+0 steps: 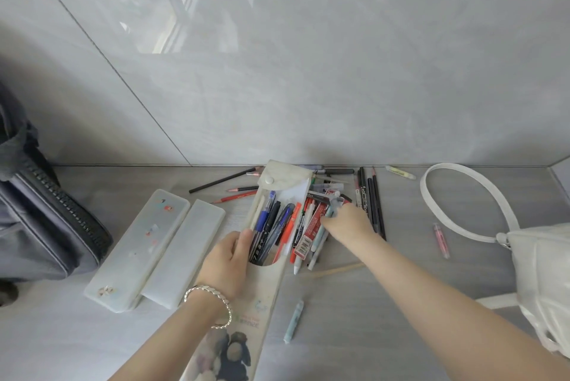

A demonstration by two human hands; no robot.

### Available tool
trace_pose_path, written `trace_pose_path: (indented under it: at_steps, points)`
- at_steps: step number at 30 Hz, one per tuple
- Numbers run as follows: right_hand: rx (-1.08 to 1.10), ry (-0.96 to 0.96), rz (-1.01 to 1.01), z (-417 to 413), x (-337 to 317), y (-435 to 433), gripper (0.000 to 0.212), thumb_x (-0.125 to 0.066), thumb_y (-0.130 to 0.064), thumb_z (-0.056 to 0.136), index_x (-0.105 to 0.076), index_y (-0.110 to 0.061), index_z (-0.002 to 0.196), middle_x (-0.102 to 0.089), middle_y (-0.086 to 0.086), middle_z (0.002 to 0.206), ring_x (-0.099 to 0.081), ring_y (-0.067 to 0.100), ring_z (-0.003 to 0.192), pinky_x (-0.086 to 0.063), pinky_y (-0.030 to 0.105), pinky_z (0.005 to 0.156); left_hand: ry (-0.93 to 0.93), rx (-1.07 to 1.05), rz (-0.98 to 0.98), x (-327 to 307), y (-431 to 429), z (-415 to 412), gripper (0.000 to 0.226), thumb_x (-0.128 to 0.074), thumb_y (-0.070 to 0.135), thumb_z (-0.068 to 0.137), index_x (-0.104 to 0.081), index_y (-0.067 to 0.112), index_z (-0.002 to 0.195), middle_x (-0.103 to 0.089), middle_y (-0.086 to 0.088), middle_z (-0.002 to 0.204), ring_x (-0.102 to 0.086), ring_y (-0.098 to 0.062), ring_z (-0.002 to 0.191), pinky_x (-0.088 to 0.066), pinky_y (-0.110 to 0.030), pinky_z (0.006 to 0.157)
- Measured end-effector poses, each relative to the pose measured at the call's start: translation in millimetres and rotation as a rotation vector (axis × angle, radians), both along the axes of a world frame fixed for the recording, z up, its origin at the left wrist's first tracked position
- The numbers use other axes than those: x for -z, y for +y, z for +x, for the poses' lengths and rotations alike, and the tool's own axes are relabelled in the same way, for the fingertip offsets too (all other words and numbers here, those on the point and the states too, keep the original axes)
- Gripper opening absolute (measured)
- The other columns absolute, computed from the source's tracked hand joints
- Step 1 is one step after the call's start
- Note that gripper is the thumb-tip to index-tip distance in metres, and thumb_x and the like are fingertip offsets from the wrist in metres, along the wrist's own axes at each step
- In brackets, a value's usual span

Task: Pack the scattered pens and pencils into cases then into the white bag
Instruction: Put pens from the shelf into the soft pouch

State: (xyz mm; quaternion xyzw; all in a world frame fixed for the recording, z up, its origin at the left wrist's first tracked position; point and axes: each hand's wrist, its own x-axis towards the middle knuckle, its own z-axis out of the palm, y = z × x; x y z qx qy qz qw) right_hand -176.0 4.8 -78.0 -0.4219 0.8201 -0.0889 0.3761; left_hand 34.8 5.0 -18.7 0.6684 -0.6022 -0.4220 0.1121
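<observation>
A long cream pen case [262, 297] with an open snap flap lies in the middle of the grey table, several pens [271, 226] sticking out of its mouth. My left hand [228, 266] grips the case's left edge near the mouth. My right hand [348, 223] reaches into the loose pile of pens and pencils [314, 235] just right of the case, its fingers closed around a pale blue pen [329, 211]. The white bag [543, 275] lies at the right edge, its strap looping toward the wall.
An open translucent hard case [154, 245] lies left of the cream case. Pencils [228, 180] lie by the wall, dark pens [370, 198] right of the pile. A pink pen [441, 240], a light blue pen [293, 322] and a yellow highlighter [400, 172] lie apart. A dark backpack [40, 214] stands at left.
</observation>
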Motion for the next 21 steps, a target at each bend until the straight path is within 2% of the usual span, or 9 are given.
trace_pose_path:
  at_steps: [2, 4, 7, 10, 13, 15, 17, 19, 21]
  points:
    - [0.081, -0.001, 0.007, 9.2, 4.8, 0.5, 0.027, -0.054, -0.028, 0.087, -0.053, -0.008, 0.069, -0.043, 0.0, 0.056, -0.051, 0.025, 0.064, -0.03, 0.026, 0.047, 0.002, 0.002, 0.006, -2.3, 3.2, -0.6, 0.039, -0.034, 0.036, 0.097, -0.046, 0.017, 0.065, -0.046, 0.002, 0.061, -0.043, -0.013, 0.058, -0.032, -0.026, 0.054]
    - [0.179, -0.051, -0.013, 11.2, 9.6, 1.3, 0.036, -0.055, -0.028, 0.087, -0.041, -0.012, 0.058, -0.044, 0.001, 0.055, -0.05, 0.022, 0.056, -0.03, 0.025, 0.044, 0.006, -0.006, 0.007, -3.2, 5.7, 0.8, 0.039, -0.035, 0.037, 0.097, -0.045, 0.017, 0.065, -0.046, 0.002, 0.06, -0.043, -0.013, 0.059, -0.032, -0.026, 0.055]
    - [0.26, -0.155, -0.021, 10.1, 6.7, 0.4, 0.029, -0.056, -0.031, 0.086, -0.045, -0.013, 0.066, -0.043, -0.003, 0.059, -0.05, 0.023, 0.063, -0.032, 0.024, 0.047, 0.009, -0.012, 0.007, -2.9, 7.9, 4.4, 0.039, -0.034, 0.037, 0.097, -0.046, 0.018, 0.065, -0.046, 0.002, 0.061, -0.043, -0.013, 0.059, -0.033, -0.025, 0.055]
    - [0.383, -0.35, 0.067, 2.6, -3.0, -0.5, 0.024, -0.056, -0.031, 0.085, -0.048, -0.011, 0.075, -0.043, 0.001, 0.06, -0.04, 0.015, 0.047, -0.028, 0.022, 0.041, -0.007, -0.003, 0.018, -0.8, 11.1, 6.4, 0.039, -0.034, 0.037, 0.097, -0.049, 0.015, 0.07, -0.047, 0.001, 0.063, -0.044, -0.013, 0.06, -0.033, -0.024, 0.055]
    - [0.367, -0.541, 0.221, -4.1, -19.1, 8.0, 0.016, -0.053, -0.02, 0.086, -0.049, -0.007, 0.078, -0.054, 0.007, 0.068, -0.032, 0.01, 0.045, -0.021, 0.016, 0.034, -0.03, 0.012, 0.025, 1.2, 13.1, 7.1, 0.039, -0.033, 0.038, 0.097, -0.05, 0.013, 0.073, -0.048, 0.001, 0.064, -0.043, -0.012, 0.06, -0.032, -0.023, 0.056]
    - [0.373, -0.637, 0.208, -4.6, -36.9, 16.6, 0.013, -0.049, -0.012, 0.086, -0.05, -0.005, 0.075, -0.059, 0.008, 0.068, -0.038, 0.012, 0.054, -0.021, 0.016, 0.036, -0.046, 0.03, 0.029, 1.5, 14.2, 6.8, 0.04, -0.033, 0.039, 0.097, -0.048, 0.014, 0.07, -0.047, 0.001, 0.063, -0.043, -0.012, 0.059, -0.032, -0.024, 0.054]
    - [0.398, -0.64, 0.069, -3.6, -58.5, 24.4, 0.015, -0.05, -0.012, 0.089, -0.053, -0.007, 0.074, -0.059, 0.006, 0.065, -0.046, 0.012, 0.057, -0.027, 0.018, 0.041, -0.065, 0.044, 0.029, 1.6, 14.9, 5.9, 0.041, -0.033, 0.04, 0.097, -0.048, 0.013, 0.071, -0.047, 0.0, 0.063, -0.043, -0.013, 0.059, -0.032, -0.025, 0.054]
    - [0.409, -0.593, -0.213, 1.6, -82.3, 30.7, 0.017, -0.051, -0.016, 0.092, -0.053, -0.011, 0.075, -0.059, 0.006, 0.063, -0.049, 0.009, 0.045, -0.034, 0.016, 0.04, -0.075, 0.054, 0.027, 2.3, 15.7, 3.7, 0.042, -0.032, 0.041, 0.097, -0.048, 0.012, 0.072, -0.047, 0.0, 0.063, -0.043, -0.014, 0.059, -0.032, -0.026, 0.054]
    - [0.386, -0.644, -0.525, 11.0, -103.7, 36.4, 0.016, -0.052, -0.015, 0.093, -0.05, -0.012, 0.077, -0.061, 0.002, 0.059, -0.046, 0.007, 0.038, -0.037, 0.015, 0.038, -0.051, 0.065, 0.035, 2.2, 18.1, -0.1, 0.041, -0.033, 0.041, 0.097, -0.049, 0.012, 0.073, -0.046, 0.001, 0.062, -0.042, -0.015, 0.06, -0.032, -0.027, 0.055]
